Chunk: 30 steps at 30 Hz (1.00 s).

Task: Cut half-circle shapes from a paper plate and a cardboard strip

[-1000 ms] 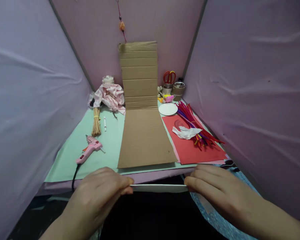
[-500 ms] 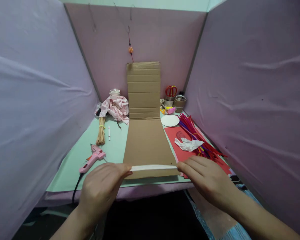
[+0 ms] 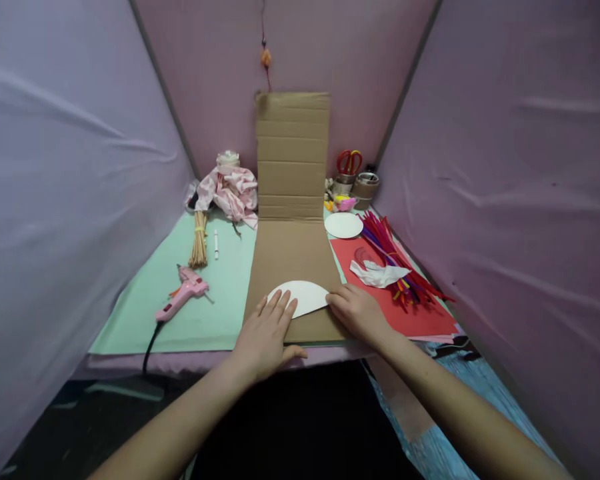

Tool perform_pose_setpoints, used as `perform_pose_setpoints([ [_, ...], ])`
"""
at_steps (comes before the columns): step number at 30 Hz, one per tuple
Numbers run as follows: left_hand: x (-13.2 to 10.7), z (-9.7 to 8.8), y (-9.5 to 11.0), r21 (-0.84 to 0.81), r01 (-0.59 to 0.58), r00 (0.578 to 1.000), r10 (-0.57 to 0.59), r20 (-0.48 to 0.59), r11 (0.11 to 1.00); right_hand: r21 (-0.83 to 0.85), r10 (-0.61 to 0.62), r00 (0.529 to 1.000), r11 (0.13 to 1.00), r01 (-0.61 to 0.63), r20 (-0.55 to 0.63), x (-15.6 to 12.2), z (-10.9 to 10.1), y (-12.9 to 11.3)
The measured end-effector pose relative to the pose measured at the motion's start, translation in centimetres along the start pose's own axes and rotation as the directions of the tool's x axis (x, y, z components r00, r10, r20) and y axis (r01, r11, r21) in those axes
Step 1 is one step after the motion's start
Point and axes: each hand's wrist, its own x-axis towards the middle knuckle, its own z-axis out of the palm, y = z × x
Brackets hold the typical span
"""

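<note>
A creased lilac fabric wall on the left [image 3: 55, 167] and a matching lilac fabric wall on the right [image 3: 520, 167] slant in to a pinkish-mauve fabric back wall [image 3: 215, 80]; the mint-green-topped table [image 3: 225, 300] stands above a dark shadowed floor [image 3: 320, 427], in soft, even light

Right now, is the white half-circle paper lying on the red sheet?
No, the white half-circle paper lies on the brown cardboard, left of the red sheet.

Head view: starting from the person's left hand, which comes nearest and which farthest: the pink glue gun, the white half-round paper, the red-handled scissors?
1. White half-round paper, touching, partly under the left hand.
2. Pink glue gun, off to the left.
3. Red-handled scissors, far back on the right, by the wall.
</note>
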Motion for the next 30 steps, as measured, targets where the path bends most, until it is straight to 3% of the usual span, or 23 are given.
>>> perform_pose_setpoints([
  [3, 0.0, 0.5, 0.3, -0.031, 0.022, 0.993, -0.018, 0.118, 0.999, 0.123, 0.032, 0.997, 0.992, -0.04, 0.066, 0.5, -1.3, -0.4],
  [6, -0.1, 1.1, -0.2, -0.049, 0.007, 0.99, 0.0, 0.139, 0.999, 0.185, 0.03, 0.998, 0.982, -0.038, 0.046, 2.0, -1.8, -2.2],
  [11, -0.3, 1.7, -0.4, -0.062, 0.011, 0.998, -0.006, 0.069, 0.998, 0.34, -0.119, 0.975, 0.939, 0.049, 0.189, 4.5, 0.7, -5.3],
  [16, -0.5, 1.8, -0.2, -0.07, 0.015, 1.0, -0.015, 0.009, 0.997, 0.285, -0.025, 0.965, 0.957, -0.052, 0.26, 3.8, 2.3, -3.6],
  [20, -0.6, 1.7, -0.1, -0.089, 0.032, 0.999, -0.032, 0.009, 0.995, 0.255, -0.002, 0.962, 0.964, -0.07, 0.274, 2.9, 2.1, -2.3],
  [26, -0.4, 0.7, -0.2, -0.138, 0.026, 0.996, -0.015, 0.085, 0.99, 0.271, -0.006, 0.952, 0.959, -0.081, 0.306, 3.1, 1.7, -2.6],
  [30, -0.6, 0.6, -1.1, -0.244, 0.043, 0.998, -0.032, 0.047, 0.969, 0.352, -0.033, 0.943, 0.932, -0.091, 0.33, 3.1, 1.2, -1.8],
])
